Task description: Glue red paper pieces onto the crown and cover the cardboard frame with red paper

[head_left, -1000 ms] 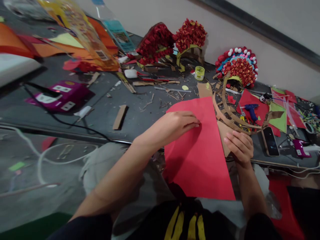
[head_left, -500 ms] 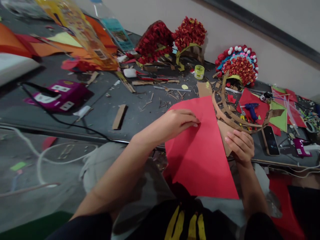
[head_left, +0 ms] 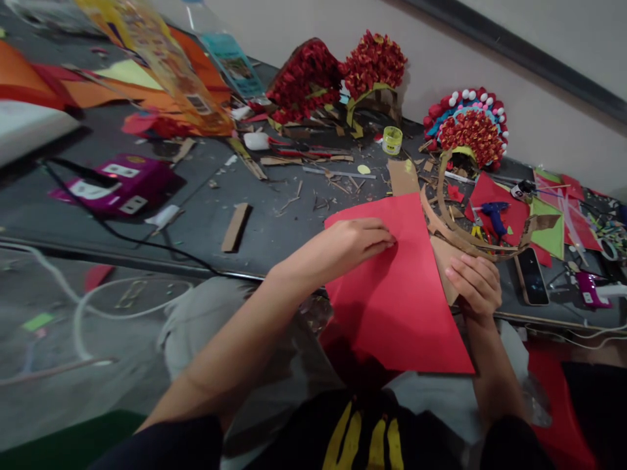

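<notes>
"Over the near edge of the surface: red paper. Left hand?"
"Bent onto the paper; pinching or pressing, impossible to judge."
"Right hand?"
"Clamped on cardboard, farther right."
"Any risk?"
"Creasing, perhaps, from uneven pressure above the unsupported near part."

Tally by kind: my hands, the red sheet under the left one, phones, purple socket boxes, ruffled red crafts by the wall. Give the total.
Hands: 2
Red sheet: 1
Phone: 1
Purple boxes: 2
Red crafts: 3
Total: 9
</notes>
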Available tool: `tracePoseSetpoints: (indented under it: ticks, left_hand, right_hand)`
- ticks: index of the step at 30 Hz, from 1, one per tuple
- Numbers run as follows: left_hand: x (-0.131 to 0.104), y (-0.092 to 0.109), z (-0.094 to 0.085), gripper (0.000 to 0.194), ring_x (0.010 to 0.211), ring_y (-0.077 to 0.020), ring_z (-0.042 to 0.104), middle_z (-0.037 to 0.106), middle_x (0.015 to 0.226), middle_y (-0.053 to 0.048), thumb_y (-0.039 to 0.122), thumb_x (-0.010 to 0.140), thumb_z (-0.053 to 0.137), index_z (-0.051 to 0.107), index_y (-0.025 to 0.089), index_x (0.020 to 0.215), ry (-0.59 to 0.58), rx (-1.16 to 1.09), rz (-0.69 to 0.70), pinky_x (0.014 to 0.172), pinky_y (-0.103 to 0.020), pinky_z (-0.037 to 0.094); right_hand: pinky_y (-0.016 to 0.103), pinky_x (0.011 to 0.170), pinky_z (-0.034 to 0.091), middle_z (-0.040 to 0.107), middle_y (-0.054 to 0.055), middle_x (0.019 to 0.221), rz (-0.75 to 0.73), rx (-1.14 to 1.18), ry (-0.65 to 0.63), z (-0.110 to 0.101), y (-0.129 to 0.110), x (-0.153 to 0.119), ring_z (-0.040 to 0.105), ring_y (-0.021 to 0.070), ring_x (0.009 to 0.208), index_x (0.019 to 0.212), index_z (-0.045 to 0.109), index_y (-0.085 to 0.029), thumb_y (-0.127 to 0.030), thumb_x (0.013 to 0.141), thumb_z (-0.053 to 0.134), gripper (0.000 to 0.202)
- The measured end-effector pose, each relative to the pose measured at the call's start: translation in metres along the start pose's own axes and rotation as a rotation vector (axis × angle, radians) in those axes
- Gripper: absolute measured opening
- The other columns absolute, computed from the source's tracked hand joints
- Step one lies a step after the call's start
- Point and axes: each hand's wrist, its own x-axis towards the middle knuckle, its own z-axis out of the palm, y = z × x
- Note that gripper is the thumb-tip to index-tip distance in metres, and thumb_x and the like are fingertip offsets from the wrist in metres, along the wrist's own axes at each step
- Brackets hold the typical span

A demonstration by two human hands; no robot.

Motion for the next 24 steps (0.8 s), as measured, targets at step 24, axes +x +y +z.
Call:
tracePoseSetpoints:
  ticks: [24]
  left_hand:
    - [0.0001,-0.0064,0.0034,0.035,0.085,-0.0154,0.068,0.071,0.097,-0.007,0.031,0.098,0.04,0.073,0.018,0.095,0.084,-0.094,-0.02,0.079,-0.025,0.053]
  right_hand:
    - [0.025,0.09,0.05,0.077,-0.003,0.082,0.005,0.067,0.032,-0.0006,0.0033,0.0007,0.071,0.0115,0.091,0.092,0.068,-0.024,-0.01,0.09,0.049,0.023]
